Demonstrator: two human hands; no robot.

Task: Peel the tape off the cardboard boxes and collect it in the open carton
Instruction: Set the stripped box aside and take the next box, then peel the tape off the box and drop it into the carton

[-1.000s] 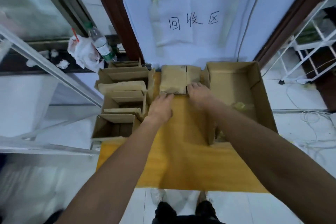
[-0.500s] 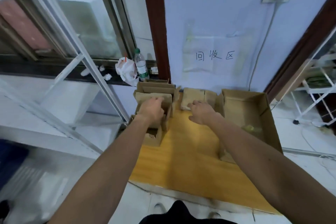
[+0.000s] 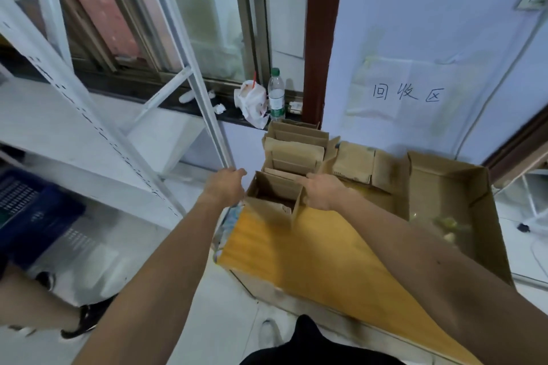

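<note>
Small open brown cardboard box [image 3: 272, 197]: right hand [image 3: 321, 191] grips its right wall; left hand [image 3: 226, 187] just left of it, fingers curled, hold unclear.

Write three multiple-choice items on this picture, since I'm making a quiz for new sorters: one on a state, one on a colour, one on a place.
1. The nearest small box is: A. flattened; B. taped shut; C. open at the top.
2. The water bottle has a cap that is: A. red; B. green; C. blue.
3. The tape scraps lie: A. in the nearest small box; B. beside the water bottle; C. in the large open carton.

Answers:
1 C: its inside shows from above.
2 B: the cap atop the clear bottle is green.
3 C: the yellowish scraps sit on that carton's floor, at the right.
</note>
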